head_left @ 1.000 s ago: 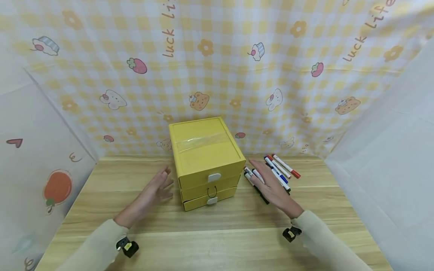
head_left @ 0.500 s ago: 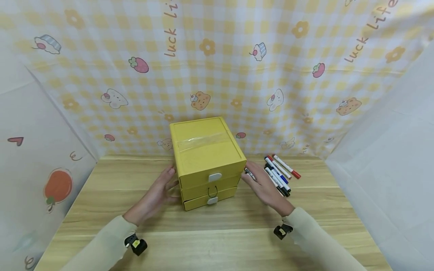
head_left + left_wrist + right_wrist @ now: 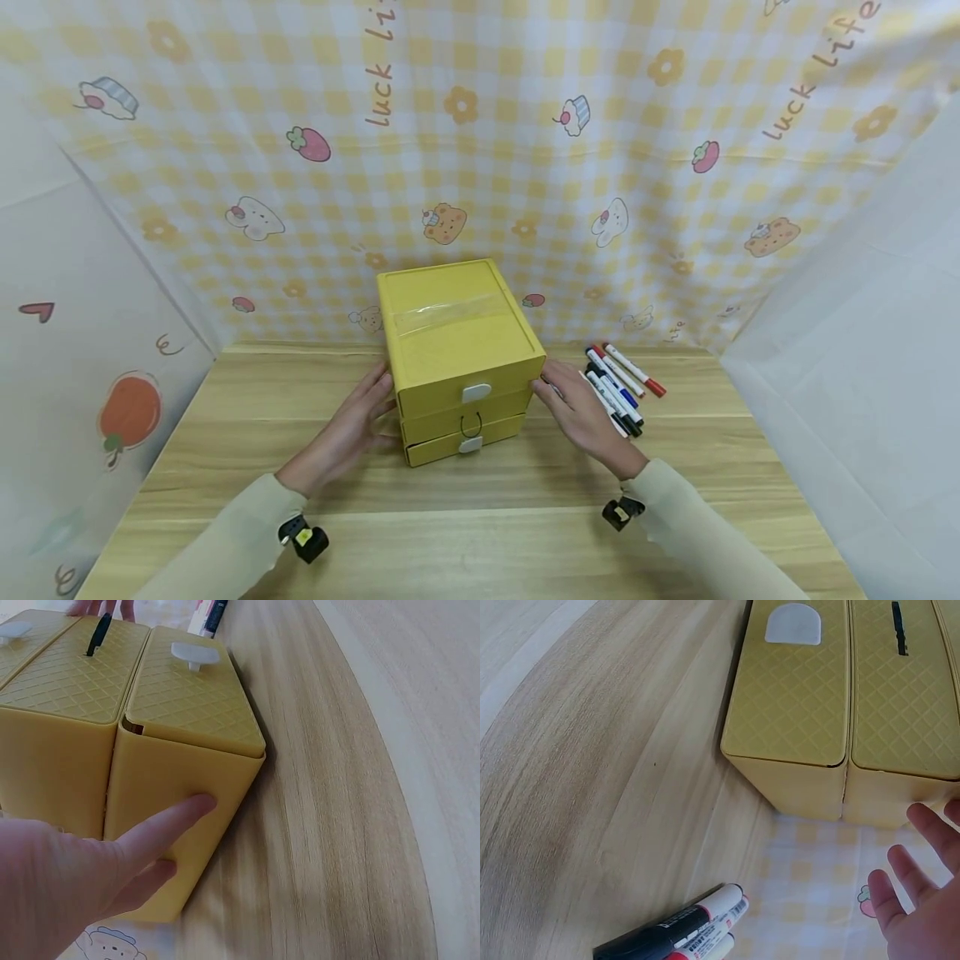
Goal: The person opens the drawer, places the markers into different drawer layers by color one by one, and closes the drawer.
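A yellow three-drawer box (image 3: 457, 333) stands on the table, a strip of clear tape across its top. White pulls mark its top and bottom drawers; the middle drawer (image 3: 86, 664) has a thin black loop. My left hand (image 3: 348, 425) lies against the box's left side, and in the left wrist view its extended fingers touch the yellow wall. On the opposite side my right hand (image 3: 581, 417) has its fingertips at the wall near the front corner. In the right wrist view those fingers (image 3: 911, 874) look spread and fairly straight. Part of each hand is behind the box.
Several markers (image 3: 615, 383) with red, blue and black caps lie to the right of the box, partly behind the right hand. A checked cloth (image 3: 465, 167) hangs at the back of the wooden table (image 3: 465, 542). White cloth panels flank both sides.
Both hands have moved inward from beside the box to its two side walls. The right hand came left, away from the markers. The box looks unmoved.
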### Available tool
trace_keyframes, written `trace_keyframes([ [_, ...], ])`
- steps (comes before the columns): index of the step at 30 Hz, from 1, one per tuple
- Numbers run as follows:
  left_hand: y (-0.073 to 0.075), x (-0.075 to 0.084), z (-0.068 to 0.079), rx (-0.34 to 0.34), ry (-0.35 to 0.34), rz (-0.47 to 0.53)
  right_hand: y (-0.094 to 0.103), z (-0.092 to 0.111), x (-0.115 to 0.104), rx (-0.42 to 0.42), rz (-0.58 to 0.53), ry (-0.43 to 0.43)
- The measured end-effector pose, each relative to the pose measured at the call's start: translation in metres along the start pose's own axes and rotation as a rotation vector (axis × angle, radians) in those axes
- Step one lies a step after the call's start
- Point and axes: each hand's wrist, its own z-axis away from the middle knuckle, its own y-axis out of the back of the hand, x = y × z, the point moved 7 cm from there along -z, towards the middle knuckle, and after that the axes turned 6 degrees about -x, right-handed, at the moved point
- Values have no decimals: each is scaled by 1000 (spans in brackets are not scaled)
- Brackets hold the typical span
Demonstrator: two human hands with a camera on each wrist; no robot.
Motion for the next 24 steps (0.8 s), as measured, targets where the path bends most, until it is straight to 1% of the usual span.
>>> trace_keyframes([
  [7,-2,1,-2,-8,-6,0,3,2,-1,7,21,-20],
  [15,-3,1,-10,-21,4,-26,8,10,-1,11,21,-59],
  [24,-3,1,-20,-39,40,-43,12,15,-1,49,62,-55],
])
